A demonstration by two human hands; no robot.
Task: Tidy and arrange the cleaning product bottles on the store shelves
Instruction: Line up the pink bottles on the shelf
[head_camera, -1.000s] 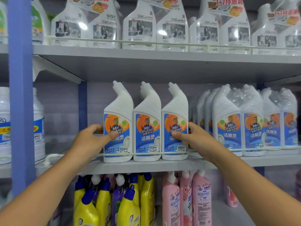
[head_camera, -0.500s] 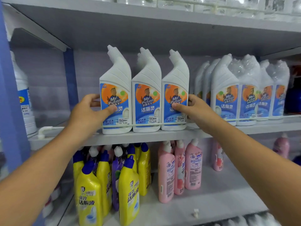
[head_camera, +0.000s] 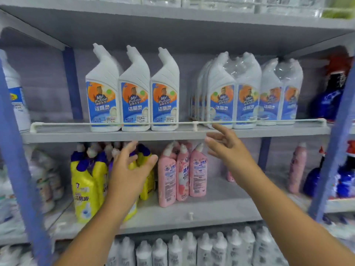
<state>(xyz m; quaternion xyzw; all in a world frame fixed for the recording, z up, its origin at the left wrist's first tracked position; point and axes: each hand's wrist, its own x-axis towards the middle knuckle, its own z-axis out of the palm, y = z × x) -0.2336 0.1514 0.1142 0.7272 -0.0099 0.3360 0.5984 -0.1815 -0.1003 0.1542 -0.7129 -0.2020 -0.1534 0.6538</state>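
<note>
A: Where are your hands?

B: Your left hand (head_camera: 132,166) is in front of the yellow bottles (head_camera: 86,189) on the lower shelf (head_camera: 221,210), fingers spread, grip released; touching or not, I cannot tell. Your right hand (head_camera: 228,148) hangs below the middle shelf (head_camera: 172,134), fingers loose, grasping nothing.

A: And the white bottles?

B: Three white toilet cleaner bottles (head_camera: 134,93) stand upright, side by side, behind the shelf rail (head_camera: 67,124). Shrink-wrapped packs (head_camera: 247,93) stand to their right, pink bottles (head_camera: 182,175) beneath.
</note>
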